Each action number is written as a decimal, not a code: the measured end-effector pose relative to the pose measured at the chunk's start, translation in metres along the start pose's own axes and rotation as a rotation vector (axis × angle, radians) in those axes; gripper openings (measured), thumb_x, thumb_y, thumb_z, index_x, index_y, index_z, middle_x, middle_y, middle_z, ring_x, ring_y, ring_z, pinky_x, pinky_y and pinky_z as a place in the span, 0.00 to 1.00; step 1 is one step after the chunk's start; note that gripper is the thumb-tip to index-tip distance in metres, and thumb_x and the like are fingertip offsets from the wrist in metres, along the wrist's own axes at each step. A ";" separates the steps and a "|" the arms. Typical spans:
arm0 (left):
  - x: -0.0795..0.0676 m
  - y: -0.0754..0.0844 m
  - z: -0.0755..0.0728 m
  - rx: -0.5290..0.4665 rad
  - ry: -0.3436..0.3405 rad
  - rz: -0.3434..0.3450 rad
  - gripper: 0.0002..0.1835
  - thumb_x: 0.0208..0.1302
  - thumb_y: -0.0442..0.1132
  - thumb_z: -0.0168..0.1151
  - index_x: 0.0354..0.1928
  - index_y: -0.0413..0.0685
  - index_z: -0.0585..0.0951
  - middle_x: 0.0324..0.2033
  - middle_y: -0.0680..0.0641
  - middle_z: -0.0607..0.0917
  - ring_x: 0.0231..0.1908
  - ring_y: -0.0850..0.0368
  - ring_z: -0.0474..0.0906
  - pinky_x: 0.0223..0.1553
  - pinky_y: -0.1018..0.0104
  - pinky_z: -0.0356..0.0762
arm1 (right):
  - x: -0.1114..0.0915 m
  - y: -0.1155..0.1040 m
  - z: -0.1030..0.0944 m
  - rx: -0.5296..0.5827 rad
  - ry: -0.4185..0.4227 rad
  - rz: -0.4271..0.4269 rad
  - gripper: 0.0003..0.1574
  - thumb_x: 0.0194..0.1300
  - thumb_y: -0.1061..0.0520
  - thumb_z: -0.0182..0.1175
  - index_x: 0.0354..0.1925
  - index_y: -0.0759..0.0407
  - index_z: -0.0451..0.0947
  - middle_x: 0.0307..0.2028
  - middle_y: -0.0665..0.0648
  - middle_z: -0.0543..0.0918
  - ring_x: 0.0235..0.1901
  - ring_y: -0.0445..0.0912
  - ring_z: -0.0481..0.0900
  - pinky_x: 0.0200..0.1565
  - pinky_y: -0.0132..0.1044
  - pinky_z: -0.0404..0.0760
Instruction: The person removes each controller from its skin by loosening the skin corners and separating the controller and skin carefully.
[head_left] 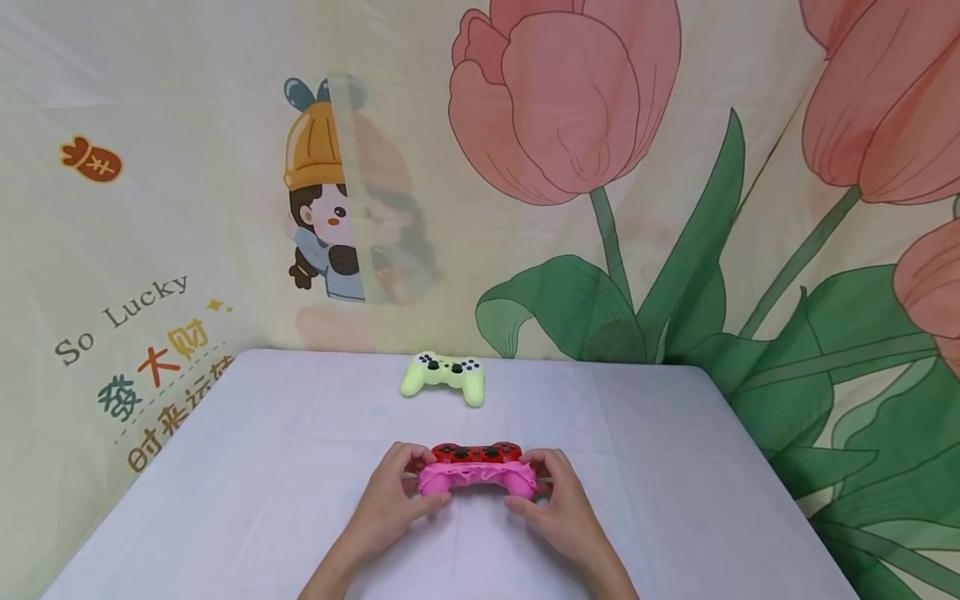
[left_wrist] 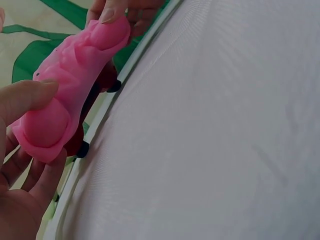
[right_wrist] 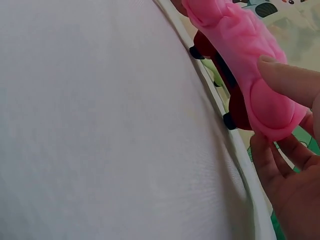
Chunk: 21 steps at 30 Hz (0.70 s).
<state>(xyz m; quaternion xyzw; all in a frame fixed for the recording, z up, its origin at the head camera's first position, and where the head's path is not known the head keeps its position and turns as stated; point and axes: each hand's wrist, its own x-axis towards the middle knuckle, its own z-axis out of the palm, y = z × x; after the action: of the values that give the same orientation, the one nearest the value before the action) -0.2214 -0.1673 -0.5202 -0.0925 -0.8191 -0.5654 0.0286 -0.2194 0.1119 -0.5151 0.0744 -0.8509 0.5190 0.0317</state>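
Note:
A red game controller (head_left: 476, 452) sits partly inside a pink, rubbery sleeve (head_left: 480, 475), which covers its two handles and bunches in wrinkles along the middle. My left hand (head_left: 393, 496) grips the left end, thumb on the near side of the sleeve and fingers behind. At the other end my right hand (head_left: 558, 500) holds it the same way. In the left wrist view the pink sleeve (left_wrist: 75, 70) is stretched over both handles, and the red body shows below it. The right wrist view shows the thumb pressing the sleeve (right_wrist: 270, 102) near its rounded handle end.
Farther back on the white-covered table (head_left: 660, 467) lies a pale yellow-green game controller (head_left: 444, 379) with dark sticks and buttons. Behind the table hangs a cloth backdrop (head_left: 420, 50) printed with tulips, a cartoon figure and lettering.

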 end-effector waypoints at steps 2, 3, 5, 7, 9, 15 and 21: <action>0.000 0.001 -0.001 0.002 -0.009 0.012 0.28 0.50 0.39 0.87 0.50 0.56 0.81 0.50 0.51 0.78 0.53 0.53 0.79 0.55 0.67 0.83 | 0.000 -0.001 -0.001 -0.009 -0.005 0.001 0.36 0.53 0.59 0.84 0.56 0.50 0.78 0.53 0.52 0.76 0.51 0.48 0.77 0.52 0.29 0.83; 0.000 0.001 -0.001 0.007 -0.016 0.019 0.28 0.50 0.39 0.87 0.51 0.56 0.81 0.50 0.51 0.78 0.53 0.53 0.79 0.55 0.67 0.83 | 0.000 -0.001 -0.001 -0.007 -0.006 -0.001 0.35 0.53 0.59 0.84 0.56 0.50 0.78 0.52 0.52 0.76 0.51 0.48 0.77 0.51 0.30 0.83; -0.001 0.002 -0.002 0.026 -0.033 0.035 0.29 0.50 0.40 0.87 0.52 0.57 0.80 0.50 0.51 0.77 0.53 0.53 0.78 0.57 0.66 0.83 | 0.000 -0.001 -0.002 -0.014 -0.006 -0.009 0.35 0.52 0.60 0.84 0.55 0.50 0.78 0.50 0.52 0.76 0.50 0.47 0.77 0.50 0.30 0.83; -0.002 0.002 -0.002 0.054 -0.054 0.055 0.31 0.48 0.40 0.88 0.53 0.58 0.80 0.51 0.51 0.77 0.54 0.54 0.78 0.58 0.66 0.82 | 0.000 0.000 -0.003 -0.021 -0.003 -0.023 0.33 0.53 0.60 0.84 0.53 0.49 0.79 0.48 0.51 0.76 0.48 0.47 0.77 0.48 0.30 0.84; -0.003 0.002 -0.003 0.085 -0.071 0.071 0.33 0.46 0.40 0.89 0.53 0.59 0.80 0.51 0.52 0.76 0.54 0.55 0.77 0.59 0.66 0.81 | -0.001 0.000 -0.003 -0.024 0.002 -0.042 0.32 0.52 0.60 0.84 0.51 0.49 0.79 0.47 0.51 0.76 0.47 0.47 0.77 0.47 0.30 0.84; -0.004 0.003 -0.002 0.157 -0.075 0.099 0.31 0.46 0.34 0.88 0.48 0.62 0.80 0.47 0.55 0.76 0.51 0.58 0.77 0.57 0.68 0.81 | -0.004 0.002 -0.002 -0.038 -0.019 -0.085 0.31 0.50 0.63 0.84 0.47 0.47 0.78 0.45 0.49 0.76 0.44 0.45 0.77 0.45 0.31 0.82; -0.005 0.002 -0.002 0.238 -0.062 0.149 0.30 0.43 0.35 0.89 0.43 0.67 0.79 0.41 0.60 0.77 0.42 0.62 0.75 0.47 0.69 0.77 | -0.007 -0.001 -0.002 -0.047 -0.027 -0.104 0.30 0.49 0.64 0.84 0.42 0.46 0.76 0.42 0.47 0.76 0.43 0.44 0.76 0.45 0.32 0.81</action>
<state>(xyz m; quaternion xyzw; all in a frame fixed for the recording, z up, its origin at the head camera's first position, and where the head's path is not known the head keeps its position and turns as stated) -0.2164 -0.1688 -0.5181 -0.1665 -0.8718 -0.4573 0.0559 -0.2122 0.1142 -0.5141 0.1249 -0.8582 0.4956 0.0488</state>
